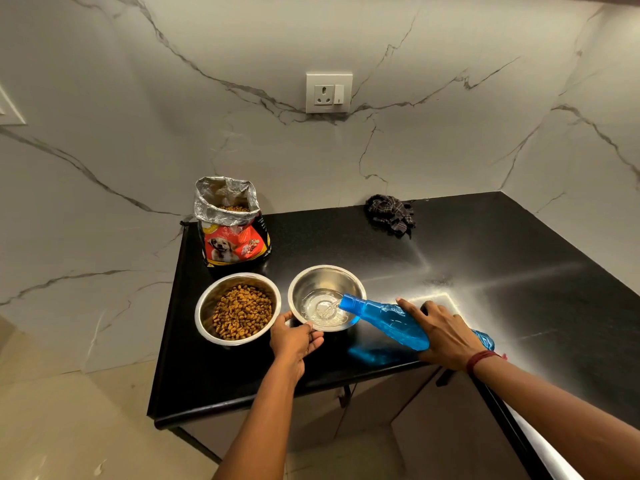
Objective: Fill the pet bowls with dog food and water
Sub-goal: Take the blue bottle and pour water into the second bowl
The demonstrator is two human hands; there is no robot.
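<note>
Two steel bowls stand side by side near the front of the black counter (346, 375). The left bowl (207, 306) holds brown kibble. The right bowl (322, 278) has a little water in its bottom. My left hand (294, 341) grips the right bowl's near rim. My right hand (443, 337) holds a blue plastic bottle (391, 322) tilted on its side, its mouth over the right bowl, and a thin stream of water runs from it into the bowl. An open dog food bag (232, 233) stands upright behind the left bowl.
A dark checked cloth (389, 213) lies crumpled at the back of the counter by the marble wall. A wall socket (329, 92) sits above it. The counter's left edge drops to a tiled floor (69, 427). Cabinet doors (398, 410) are below the front edge.
</note>
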